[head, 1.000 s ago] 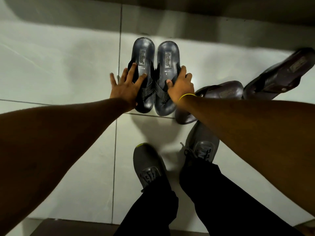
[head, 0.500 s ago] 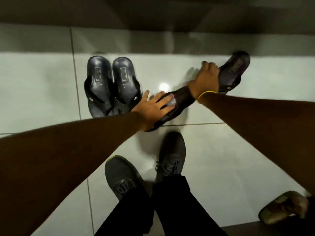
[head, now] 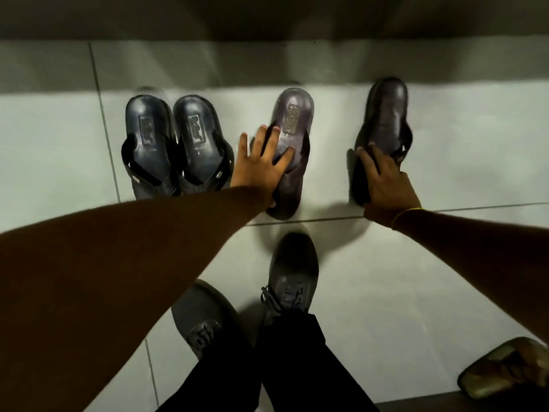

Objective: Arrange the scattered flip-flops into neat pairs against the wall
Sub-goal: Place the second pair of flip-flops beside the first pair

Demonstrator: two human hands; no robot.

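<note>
Flip-flops (head: 292, 138) toe ends hidden under hands, olive sandal (head: 511, 373) cut off

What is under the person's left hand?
The left hand lies flat on a dark brownish rubber flip-flop, heel toward the wall. Its logo patch and heel show; the palm covers part of the strap and footbed.

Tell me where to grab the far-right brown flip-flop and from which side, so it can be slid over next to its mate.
Grip the far-right brown flip-flop at its strap end, nearest the person, coming from above and from its right edge. It lies flat, heel toward the wall, and the right hand rests there. Its mate, under the left hand, lies apart to the left, so a sideways push would likely close the gap.
</note>
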